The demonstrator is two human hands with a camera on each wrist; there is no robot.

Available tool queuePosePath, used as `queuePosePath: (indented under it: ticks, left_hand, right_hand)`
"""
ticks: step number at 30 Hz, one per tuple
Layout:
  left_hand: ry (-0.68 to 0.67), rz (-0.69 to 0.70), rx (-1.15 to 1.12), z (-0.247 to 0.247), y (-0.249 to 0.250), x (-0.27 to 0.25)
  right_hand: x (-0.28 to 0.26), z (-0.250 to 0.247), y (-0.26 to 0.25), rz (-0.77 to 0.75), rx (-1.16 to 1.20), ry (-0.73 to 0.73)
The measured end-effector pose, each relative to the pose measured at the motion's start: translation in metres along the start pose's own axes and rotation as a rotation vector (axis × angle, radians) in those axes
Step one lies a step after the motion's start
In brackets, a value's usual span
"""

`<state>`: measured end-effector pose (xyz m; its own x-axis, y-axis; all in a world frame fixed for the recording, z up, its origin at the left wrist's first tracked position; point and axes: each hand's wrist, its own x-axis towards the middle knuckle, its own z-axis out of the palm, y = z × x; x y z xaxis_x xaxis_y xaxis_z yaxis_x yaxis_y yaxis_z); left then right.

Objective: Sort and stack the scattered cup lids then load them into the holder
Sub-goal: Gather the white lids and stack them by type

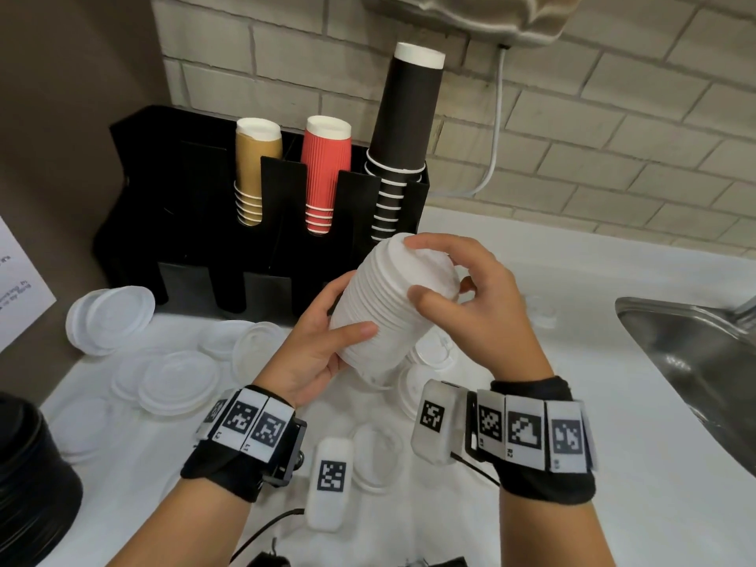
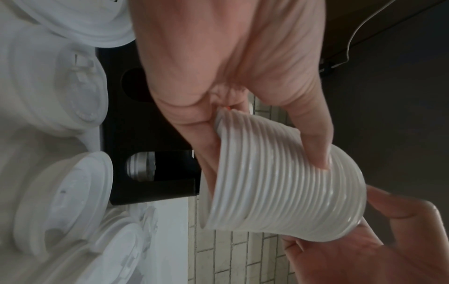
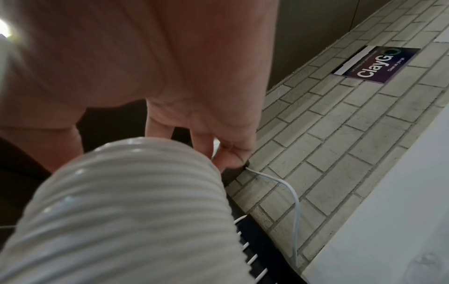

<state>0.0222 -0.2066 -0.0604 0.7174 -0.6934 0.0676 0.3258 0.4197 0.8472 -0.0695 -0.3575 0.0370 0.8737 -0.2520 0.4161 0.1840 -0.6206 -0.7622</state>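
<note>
A tall stack of white cup lids (image 1: 392,308) (image 2: 279,188) (image 3: 126,207) is held tilted above the counter, in front of the black holder (image 1: 196,223). My left hand (image 1: 323,345) grips the stack's lower part, thumb across its ribbed side. My right hand (image 1: 462,288) curls round the stack's top end, thumb in front and fingers over the top lid. Several loose white lids (image 1: 180,382) lie scattered on the white counter (image 1: 613,464) below, with a small pile (image 1: 110,317) leaning at the left. The holder's lower front slots look dark and I cannot see into them.
The holder carries tan cups (image 1: 255,173), red cups (image 1: 327,173) and black cups (image 1: 403,133). A steel sink (image 1: 695,362) opens at the right. A black lid stack (image 1: 28,476) stands at the near left. A white cable (image 1: 495,128) hangs down the brick wall.
</note>
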Motion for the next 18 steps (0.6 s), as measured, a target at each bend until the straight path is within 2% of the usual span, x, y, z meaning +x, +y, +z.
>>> queuePosePath:
  ticks: [4, 6, 10, 12, 13, 15, 17, 18]
  left_hand:
    - [0.012, 0.001, -0.019, 0.0, -0.001, 0.002]
    - [0.036, 0.021, -0.047, -0.001, 0.0, 0.003]
    - [0.092, 0.074, -0.105, -0.013, 0.006, 0.003]
    - [0.12, 0.11, -0.116, -0.02, 0.008, 0.003]
    - [0.13, 0.129, -0.115, -0.023, 0.009, 0.003]
    - [0.134, 0.157, -0.109, -0.028, 0.011, 0.003]
    - [0.144, 0.168, -0.092, -0.031, 0.014, 0.005]
    - [0.15, 0.17, -0.082, -0.031, 0.015, 0.006]
  right_hand:
    - [0.002, 0.0, 0.002, -0.062, -0.03, -0.012]
    - [0.006, -0.009, 0.007, -0.067, 0.018, 0.045]
    - [0.026, -0.039, 0.04, 0.104, 0.201, 0.325]
    - [0.039, -0.046, 0.066, 0.263, 0.16, 0.345]
    - [0.045, -0.047, 0.08, 0.348, 0.085, 0.274]
    - [0.055, -0.04, 0.106, 0.471, -0.178, -0.053]
    - [0.058, -0.026, 0.124, 0.503, -0.434, -0.388]
    - [0.058, -0.018, 0.129, 0.504, -0.518, -0.484]
